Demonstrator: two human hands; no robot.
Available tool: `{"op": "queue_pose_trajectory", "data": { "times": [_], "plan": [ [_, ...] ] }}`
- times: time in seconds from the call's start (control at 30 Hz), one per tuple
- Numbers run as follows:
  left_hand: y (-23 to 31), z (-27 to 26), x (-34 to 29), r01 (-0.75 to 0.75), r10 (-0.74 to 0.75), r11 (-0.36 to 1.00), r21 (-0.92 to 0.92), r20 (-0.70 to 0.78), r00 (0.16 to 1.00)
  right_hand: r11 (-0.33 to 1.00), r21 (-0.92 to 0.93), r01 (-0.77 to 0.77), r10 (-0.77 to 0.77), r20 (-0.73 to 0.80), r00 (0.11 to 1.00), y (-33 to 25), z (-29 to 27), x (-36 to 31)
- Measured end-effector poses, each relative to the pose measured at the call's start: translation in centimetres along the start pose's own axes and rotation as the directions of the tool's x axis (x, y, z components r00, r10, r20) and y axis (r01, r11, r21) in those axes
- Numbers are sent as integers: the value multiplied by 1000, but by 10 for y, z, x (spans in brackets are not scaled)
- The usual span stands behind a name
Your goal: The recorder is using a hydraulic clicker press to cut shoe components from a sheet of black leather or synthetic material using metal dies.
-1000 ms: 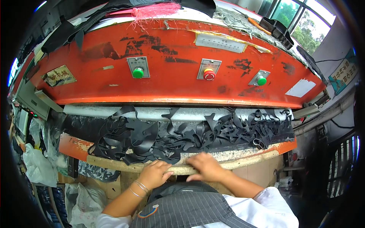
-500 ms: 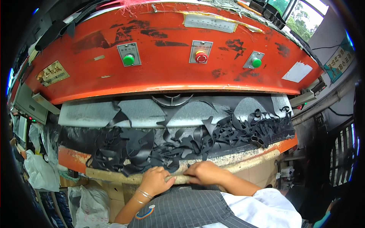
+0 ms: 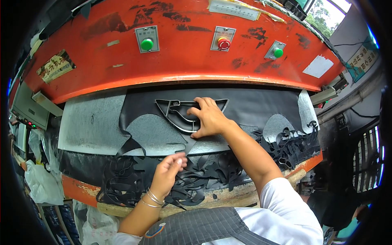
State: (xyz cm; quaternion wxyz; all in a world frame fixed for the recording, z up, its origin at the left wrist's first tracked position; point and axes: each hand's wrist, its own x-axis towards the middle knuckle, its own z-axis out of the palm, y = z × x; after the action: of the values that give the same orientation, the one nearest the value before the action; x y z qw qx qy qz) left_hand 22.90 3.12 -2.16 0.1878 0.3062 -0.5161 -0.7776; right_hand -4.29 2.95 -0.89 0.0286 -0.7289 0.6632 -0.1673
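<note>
Seen from above: right hand (image 3: 208, 116), just above the frame's center, spread and pressing flat on a metal cutting die (image 3: 179, 112), fingers over its curved inner bars and thumb toward the left. Die: a dark, thin-walled outline with a pointed tip at the right, lying flat on a black sheet (image 3: 253, 106) spread across the table (image 3: 87, 122) under the press head.

Left hand (image 3: 169, 173), below center, closed in a pinch on a narrow black strip (image 3: 185, 148) rising toward the right hand's heel; thin bangles on that wrist. Strip's upper end close to the right hand; contact cannot be told.

Curved cut-outs along the sheet's lower edge, baring the grey table surface at center left and at the right. Heap of black offcuts (image 3: 196, 175) tangled across the lower middle, running to the right edge of the table, partly over an orange front rail (image 3: 75, 192).

Across the upper frame, an orange press head (image 3: 183, 61), scuffed and stained black, with 3 buttons: green button (image 3: 147, 43) at upper left of center, red button (image 3: 223, 43) at upper center, another green one (image 3: 278, 52) to its right. White plastic bags (image 3: 38, 185) at lower left. White sleeve and grey striped apron at the bottom edge.
</note>
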Motion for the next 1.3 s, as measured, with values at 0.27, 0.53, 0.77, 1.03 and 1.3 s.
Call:
{"op": "queue_pose_trajectory", "data": {
  "times": [0.27,0.53,0.77,1.03,1.3],
  "plan": [
    [0,27,-6,-219,181,791,-571,-122,976,975,222,1,9,-43,999,-121,-53,-71],
    [14,62,-52,-81,78,771,-631,-33,996,979,204,17,-28,52,998,-144,-77,-124],
    [12,108,-88,31,-8,855,-517,46,999,961,38,272,-240,-370,898,-129,-117,-154],
    [16,159,-112,-7,50,966,-257,160,986,826,-179,535,-564,-288,774,-119,-145,-171],
    [2,117,-93,-33,-84,941,-336,-327,941,755,-381,533,-649,-322,689,-86,-155,-172]
  ]
}}
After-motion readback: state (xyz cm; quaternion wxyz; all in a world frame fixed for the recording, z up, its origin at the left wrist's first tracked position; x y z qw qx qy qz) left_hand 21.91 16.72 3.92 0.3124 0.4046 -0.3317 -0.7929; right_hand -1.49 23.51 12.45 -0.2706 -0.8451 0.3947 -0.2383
